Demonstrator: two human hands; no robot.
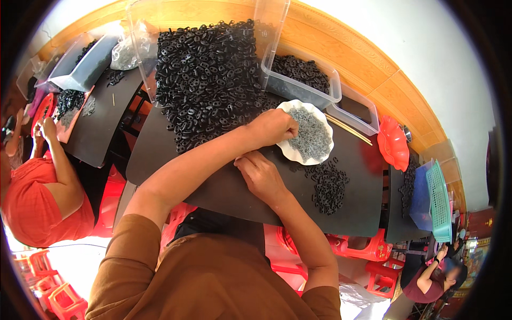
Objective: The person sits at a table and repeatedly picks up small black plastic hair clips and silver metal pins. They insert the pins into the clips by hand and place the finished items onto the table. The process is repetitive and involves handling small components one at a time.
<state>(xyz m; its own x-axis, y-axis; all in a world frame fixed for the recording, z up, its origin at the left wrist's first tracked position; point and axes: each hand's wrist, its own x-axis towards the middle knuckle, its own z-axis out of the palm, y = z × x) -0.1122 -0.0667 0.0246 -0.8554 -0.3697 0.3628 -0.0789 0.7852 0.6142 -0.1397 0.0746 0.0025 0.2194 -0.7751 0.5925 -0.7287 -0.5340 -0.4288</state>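
My left hand (273,128) reaches across to the left rim of a white scalloped bowl (286,151), its fingers closed with their tips turned down. What they hold, if anything, is hidden. Small translucent grey pieces (309,136) fill the bowl. Just below my left forearm, my right hand (261,175) is closed, fingers curled and tips together over the dark table (224,186); I cannot make out anything in it. Beyond my left forearm spreads a large heap of small black two-holed plastic pieces (208,80). A smaller pile of black pieces (328,188) lies right of my right hand.
Clear plastic walls (273,37) flank the heap. Behind the bowl stand a clear bin of black pieces (298,74), wooden sticks (349,129) and a red scalloped dish (393,144). A person in red (48,197) works at the left table; another person (426,282) is lower right.
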